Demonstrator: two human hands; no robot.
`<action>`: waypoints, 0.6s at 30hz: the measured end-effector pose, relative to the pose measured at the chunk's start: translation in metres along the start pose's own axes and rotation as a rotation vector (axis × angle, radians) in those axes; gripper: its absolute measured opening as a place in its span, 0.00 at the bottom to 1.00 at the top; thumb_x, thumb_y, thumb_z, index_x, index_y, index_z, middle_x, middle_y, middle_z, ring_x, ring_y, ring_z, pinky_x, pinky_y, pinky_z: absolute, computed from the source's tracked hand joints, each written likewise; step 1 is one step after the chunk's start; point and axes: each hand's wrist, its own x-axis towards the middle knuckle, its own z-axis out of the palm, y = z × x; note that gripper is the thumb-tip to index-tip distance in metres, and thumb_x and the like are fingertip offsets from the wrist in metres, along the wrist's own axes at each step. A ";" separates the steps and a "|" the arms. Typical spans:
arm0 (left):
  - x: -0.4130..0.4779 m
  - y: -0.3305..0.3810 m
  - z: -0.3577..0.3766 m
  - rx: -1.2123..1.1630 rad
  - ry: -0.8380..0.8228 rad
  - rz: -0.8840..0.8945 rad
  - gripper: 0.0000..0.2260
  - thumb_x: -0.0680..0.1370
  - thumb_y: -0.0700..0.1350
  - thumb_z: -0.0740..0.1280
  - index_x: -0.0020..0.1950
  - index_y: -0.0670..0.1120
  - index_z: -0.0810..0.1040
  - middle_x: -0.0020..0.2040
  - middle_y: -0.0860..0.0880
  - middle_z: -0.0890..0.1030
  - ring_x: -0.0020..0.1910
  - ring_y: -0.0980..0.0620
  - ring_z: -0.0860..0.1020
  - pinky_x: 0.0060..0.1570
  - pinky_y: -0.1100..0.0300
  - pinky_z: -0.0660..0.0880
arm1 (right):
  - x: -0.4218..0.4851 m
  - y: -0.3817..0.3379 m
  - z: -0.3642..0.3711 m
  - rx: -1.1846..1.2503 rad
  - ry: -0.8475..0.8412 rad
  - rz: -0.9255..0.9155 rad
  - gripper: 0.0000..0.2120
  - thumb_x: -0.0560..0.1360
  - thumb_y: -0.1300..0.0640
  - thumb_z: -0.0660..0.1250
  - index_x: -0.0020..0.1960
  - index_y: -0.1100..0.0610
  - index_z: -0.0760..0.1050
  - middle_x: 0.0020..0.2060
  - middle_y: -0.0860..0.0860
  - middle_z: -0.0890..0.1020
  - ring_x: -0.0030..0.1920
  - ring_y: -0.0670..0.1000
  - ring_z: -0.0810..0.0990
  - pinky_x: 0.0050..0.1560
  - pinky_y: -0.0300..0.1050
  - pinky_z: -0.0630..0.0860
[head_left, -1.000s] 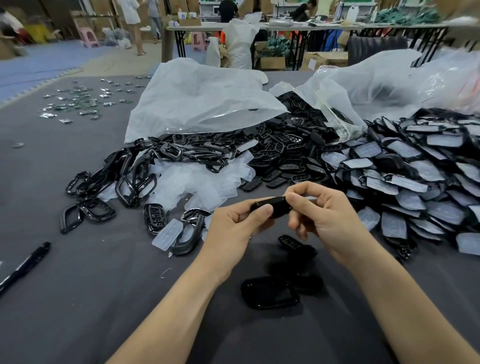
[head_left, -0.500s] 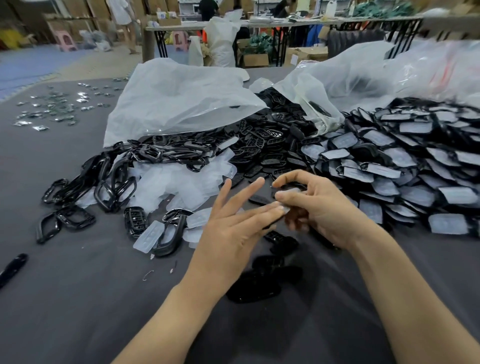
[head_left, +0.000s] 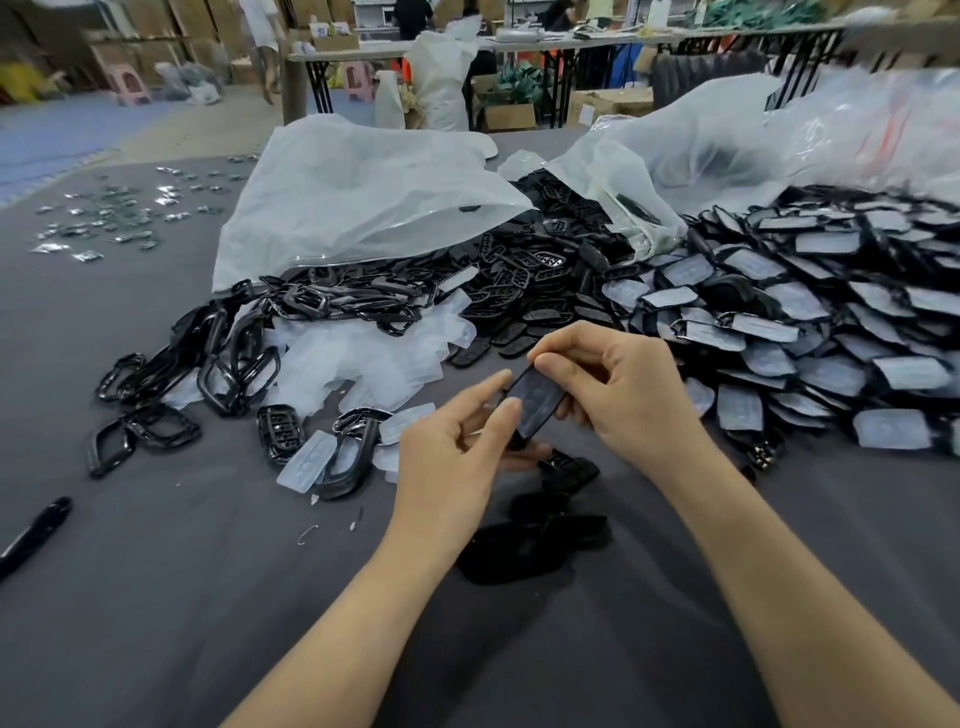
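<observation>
At far left on the grey table cloth (head_left: 130, 597), a black pen-like stick (head_left: 36, 527), well apart from the work. Next, a heap of glossy black frames (head_left: 228, 358) and clear plastic pads (head_left: 363, 358), spilling from under a white bag (head_left: 358, 202).

Then the left hand (head_left: 452, 462): grips the black oval shell (head_left: 535, 405) by its lower end, thumb on the face, forefinger along the left edge, remaining fingers curled beneath. Held in the air between both hands, above the cloth, tilted with its face toward the camera. Just right of it, the right hand (head_left: 628, 400): pinches the shell's upper end between thumb and forefinger.

Looks light, thin and stiff, a moulded plastic piece. Glossy too, so probably slippery under dry fingertips and quick to mark. Likely to flex or snap if bent across the middle. Best taken by the narrow ends or the rim, as here, keeping pressure off the face.

Below the hands, more dark shells (head_left: 524, 556) on the cloth. At far right, a broad pile of black pieces (head_left: 831, 332) with pale pads uppermost.
</observation>
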 end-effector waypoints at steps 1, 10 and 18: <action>0.000 0.001 0.000 -0.009 -0.004 -0.010 0.11 0.79 0.40 0.65 0.60 0.47 0.79 0.40 0.52 0.86 0.36 0.48 0.85 0.37 0.61 0.81 | 0.000 0.000 0.001 0.002 0.000 -0.004 0.03 0.76 0.63 0.67 0.45 0.58 0.80 0.30 0.48 0.82 0.24 0.44 0.76 0.27 0.35 0.72; 0.003 -0.004 -0.008 0.051 -0.019 0.037 0.12 0.81 0.36 0.62 0.51 0.51 0.80 0.40 0.54 0.86 0.35 0.51 0.85 0.36 0.65 0.79 | 0.002 0.007 0.004 0.164 -0.108 0.109 0.06 0.73 0.66 0.70 0.49 0.57 0.80 0.30 0.49 0.82 0.26 0.47 0.78 0.32 0.38 0.75; 0.009 -0.008 -0.020 0.446 0.059 0.198 0.11 0.80 0.39 0.64 0.58 0.49 0.81 0.40 0.57 0.85 0.42 0.58 0.83 0.48 0.65 0.77 | 0.005 0.010 0.003 0.148 0.054 0.254 0.06 0.74 0.68 0.68 0.47 0.59 0.81 0.33 0.52 0.78 0.25 0.46 0.77 0.29 0.35 0.74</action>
